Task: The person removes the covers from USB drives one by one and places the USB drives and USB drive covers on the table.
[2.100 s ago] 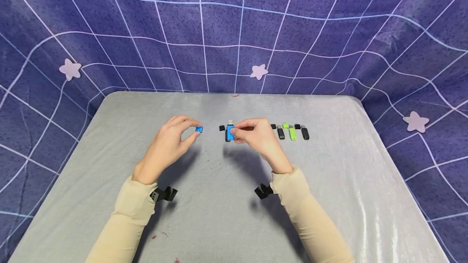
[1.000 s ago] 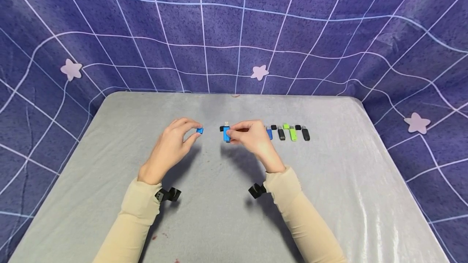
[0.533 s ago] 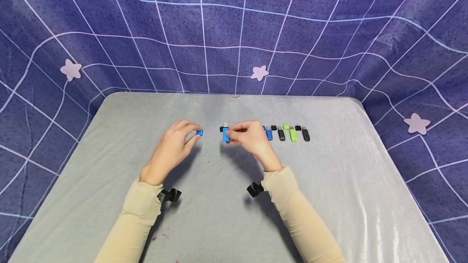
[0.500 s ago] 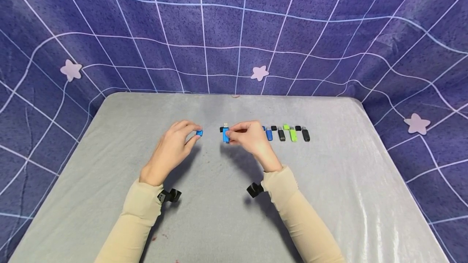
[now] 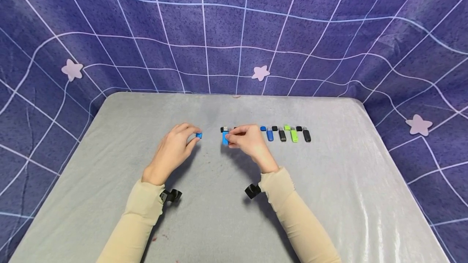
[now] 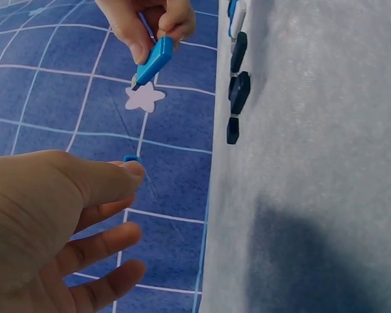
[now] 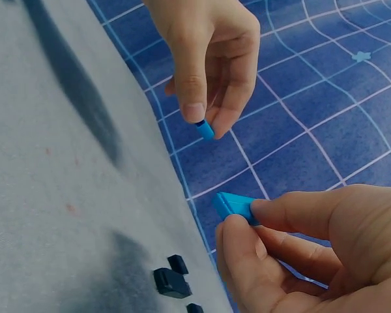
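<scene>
My left hand (image 5: 170, 151) pinches a small light-blue cap (image 5: 199, 135) between thumb and fingertip, at the left of the head view. A light-blue USB flash drive (image 5: 225, 138) is pinched by my right hand (image 5: 252, 143), its bare metal plug pointing away from me. Cap and drive are apart, both held up above the table. In the right wrist view the drive (image 7: 233, 205) lies between thumb and forefinger, with the cap (image 7: 206, 130) in the other hand beyond it. The left wrist view shows only an edge of the cap (image 6: 131, 158) past the thumb.
Uncapped flash drives lie in a row on the grey table (image 5: 208, 206): a dark blue one (image 5: 269, 134), a green one (image 5: 294, 135) and black ones (image 5: 307, 134), each with its cap behind it. More dark pieces are partly hidden behind my right hand. A purple curtain (image 5: 175, 23) stands behind.
My right hand has shifted left and slightly nearer with the flash drive, uncovering the dark blue drive and its cap. My left hand has come slightly nearer, still pinching the light-blue cap.
</scene>
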`<move>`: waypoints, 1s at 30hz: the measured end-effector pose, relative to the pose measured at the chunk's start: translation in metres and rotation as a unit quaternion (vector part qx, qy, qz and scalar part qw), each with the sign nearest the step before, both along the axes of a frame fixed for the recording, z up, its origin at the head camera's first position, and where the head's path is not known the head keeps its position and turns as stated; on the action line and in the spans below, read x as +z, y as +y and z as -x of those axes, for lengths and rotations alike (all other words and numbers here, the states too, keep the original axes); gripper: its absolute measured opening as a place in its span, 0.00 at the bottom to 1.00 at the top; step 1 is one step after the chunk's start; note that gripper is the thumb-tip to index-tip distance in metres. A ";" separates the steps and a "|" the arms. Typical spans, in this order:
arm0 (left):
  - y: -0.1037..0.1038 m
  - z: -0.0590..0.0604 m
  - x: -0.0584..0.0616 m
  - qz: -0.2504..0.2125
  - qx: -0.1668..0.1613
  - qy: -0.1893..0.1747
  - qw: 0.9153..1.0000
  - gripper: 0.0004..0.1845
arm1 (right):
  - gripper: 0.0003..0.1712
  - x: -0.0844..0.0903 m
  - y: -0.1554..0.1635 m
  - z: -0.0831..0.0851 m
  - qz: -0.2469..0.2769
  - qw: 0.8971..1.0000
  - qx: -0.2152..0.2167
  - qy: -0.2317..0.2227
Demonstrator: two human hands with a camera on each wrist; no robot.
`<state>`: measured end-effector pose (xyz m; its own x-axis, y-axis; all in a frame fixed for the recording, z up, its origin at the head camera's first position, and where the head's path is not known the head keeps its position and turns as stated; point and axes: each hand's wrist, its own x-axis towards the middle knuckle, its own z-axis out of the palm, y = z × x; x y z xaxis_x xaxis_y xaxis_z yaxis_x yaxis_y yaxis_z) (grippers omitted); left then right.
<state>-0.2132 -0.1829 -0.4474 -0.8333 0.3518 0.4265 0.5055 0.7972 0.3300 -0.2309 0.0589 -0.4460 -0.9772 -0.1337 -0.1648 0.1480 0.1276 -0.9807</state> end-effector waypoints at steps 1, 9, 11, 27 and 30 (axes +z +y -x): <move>0.000 0.000 -0.001 0.000 0.000 -0.002 1.000 0.09 | 0.07 -0.001 0.000 0.000 0.000 1.000 0.000 0.002; -0.001 0.002 -0.005 0.004 0.006 -0.017 1.000 0.09 | 0.06 -0.006 -0.003 0.002 -0.007 1.000 0.004 0.007; -0.001 0.003 -0.006 0.005 0.008 -0.021 1.000 0.10 | 0.06 -0.006 -0.003 0.002 -0.008 1.000 0.005 0.006; 0.005 0.008 -0.008 -0.002 0.003 -0.065 0.998 0.10 | 0.06 -0.011 -0.002 0.004 -0.019 1.000 0.006 0.007; 0.005 0.008 -0.009 0.001 0.002 -0.068 0.998 0.10 | 0.06 -0.011 -0.003 0.005 -0.018 1.000 0.009 0.005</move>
